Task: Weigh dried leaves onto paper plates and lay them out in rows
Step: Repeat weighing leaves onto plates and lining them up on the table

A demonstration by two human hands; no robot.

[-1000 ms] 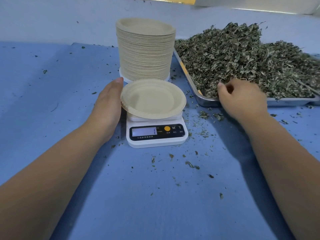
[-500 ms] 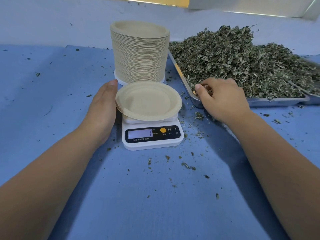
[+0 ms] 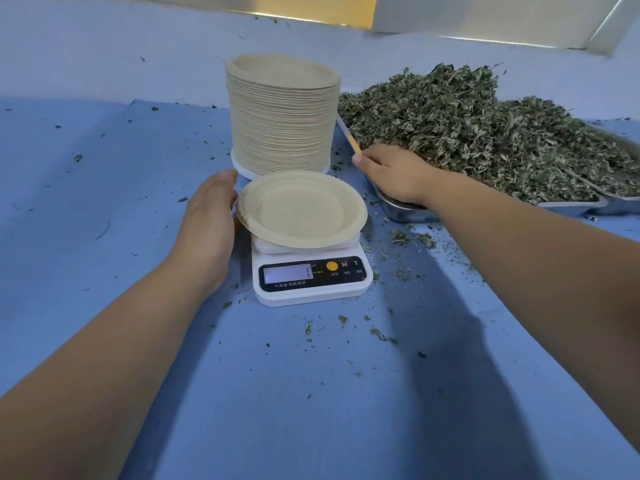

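Note:
An empty paper plate (image 3: 301,209) sits on a small white digital scale (image 3: 311,287) in the middle of the blue table. My left hand (image 3: 207,223) lies flat beside the scale, its straight fingers touching the plate's left rim. Behind the scale stands a tall stack of paper plates (image 3: 280,123). To the right, a metal tray (image 3: 568,206) holds a big heap of dried leaves (image 3: 485,133). My right hand (image 3: 394,174) is at the tray's near left corner, fingers curled down into the leaves; the fingertips are hidden.
Leaf crumbs (image 3: 401,237) are scattered on the blue table cover (image 3: 104,202) around and in front of the scale. A pale wall rises behind the stack and the tray. A second tray edge (image 3: 623,202) shows at the far right.
My right hand has moved left along the tray's front edge to its near left corner and dug into the leaves. My left hand has stayed against the plate's rim.

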